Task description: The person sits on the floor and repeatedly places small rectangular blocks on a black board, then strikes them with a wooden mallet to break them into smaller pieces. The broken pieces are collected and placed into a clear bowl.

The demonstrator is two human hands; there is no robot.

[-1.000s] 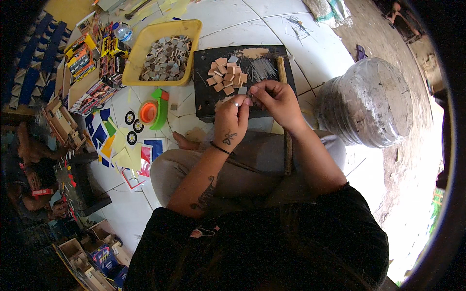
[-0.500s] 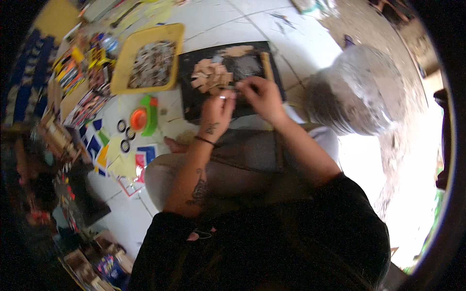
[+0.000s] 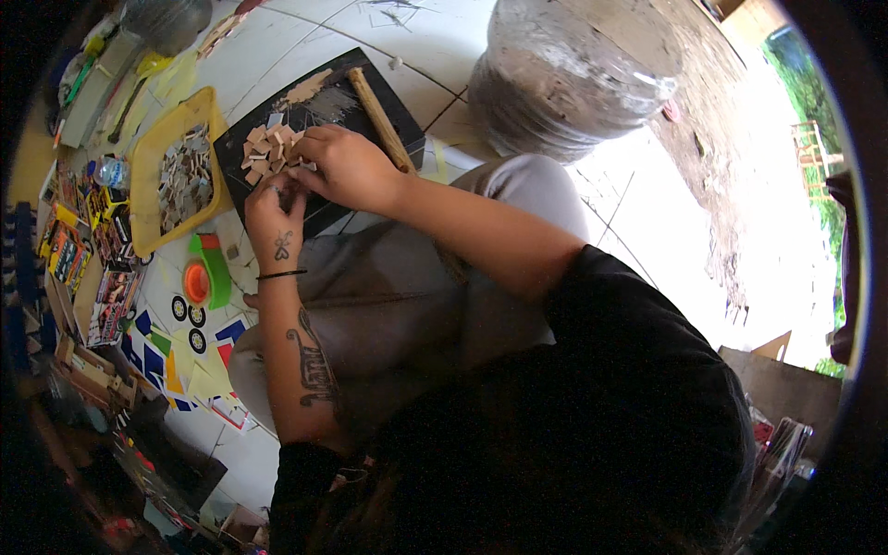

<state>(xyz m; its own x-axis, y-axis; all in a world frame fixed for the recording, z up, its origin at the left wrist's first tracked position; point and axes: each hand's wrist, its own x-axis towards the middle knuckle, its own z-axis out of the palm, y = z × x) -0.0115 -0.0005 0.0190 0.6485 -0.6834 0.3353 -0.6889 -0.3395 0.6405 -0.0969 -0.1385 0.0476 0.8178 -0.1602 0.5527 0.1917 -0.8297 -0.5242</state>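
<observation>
My left hand (image 3: 275,205) and my right hand (image 3: 344,166) meet over the near side of a black board (image 3: 319,217). The fingers of both are pinched together at the tips, and whatever they hold is too small and covered to make out. Just beyond them lies a heap of small flat tan pieces (image 3: 263,154), partly hidden behind my right hand. Farther up the board is a patch of light brown powder or scraps (image 3: 308,86). A rough wooden stick (image 3: 379,118) rests along the board's right side.
Left of the board, a yellow tray (image 3: 141,217) holds many small greyish pieces. Nearer me are a green tape dispenser (image 3: 215,273) with an orange core, several black rings (image 3: 196,315) and coloured paper cutouts (image 3: 153,356). A large plastic-wrapped drum-like object (image 3: 569,79) stands at the right.
The view has swung, so the board, tray and drum-like object appear farther left. My hands stay close together over the board, with the right hand now covering part of the heap.
</observation>
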